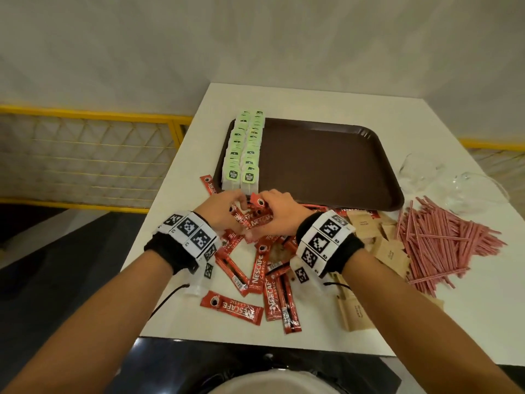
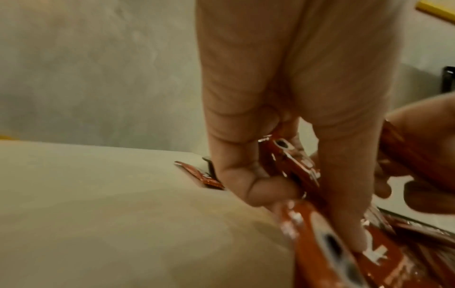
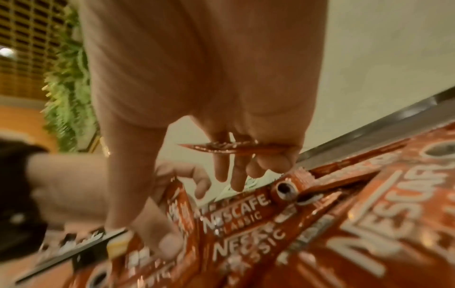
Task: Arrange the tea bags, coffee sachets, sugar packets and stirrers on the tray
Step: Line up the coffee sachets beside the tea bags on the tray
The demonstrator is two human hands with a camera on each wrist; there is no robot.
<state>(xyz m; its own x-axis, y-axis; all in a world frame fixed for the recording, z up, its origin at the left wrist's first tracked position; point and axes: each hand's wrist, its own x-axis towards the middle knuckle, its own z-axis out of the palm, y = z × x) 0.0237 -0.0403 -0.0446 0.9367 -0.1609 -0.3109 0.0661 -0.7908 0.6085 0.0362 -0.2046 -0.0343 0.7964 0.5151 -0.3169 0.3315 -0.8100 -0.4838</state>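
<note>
Both hands met at the middle of the head view, fingers curled around a small bunch of red coffee sachets (image 1: 257, 216). The left hand (image 1: 220, 211) pinched its end of the bunch between thumb and bent fingers; the right hand (image 1: 279, 213) gripped the other end, with one sachet clamped edge-on between its fingers in the right wrist view. The bunch was held just below the near edge of a brown tray (image 1: 326, 166).

More loose sachets (image 1: 231, 307) lay scattered on the white table (image 1: 312, 100) under and below the wrists, toward the lower middle of the frame. Two neat rows of green-labelled tea bags (image 1: 244, 149) ran along the tray's left side. Brown sugar packets (image 1: 389, 251) were heaped to the right of the right wrist, and pink stirrers (image 1: 443, 240) lay in a pile further right. Two clear glass bowls (image 1: 466, 191) sat at the right, beside the tray.
</note>
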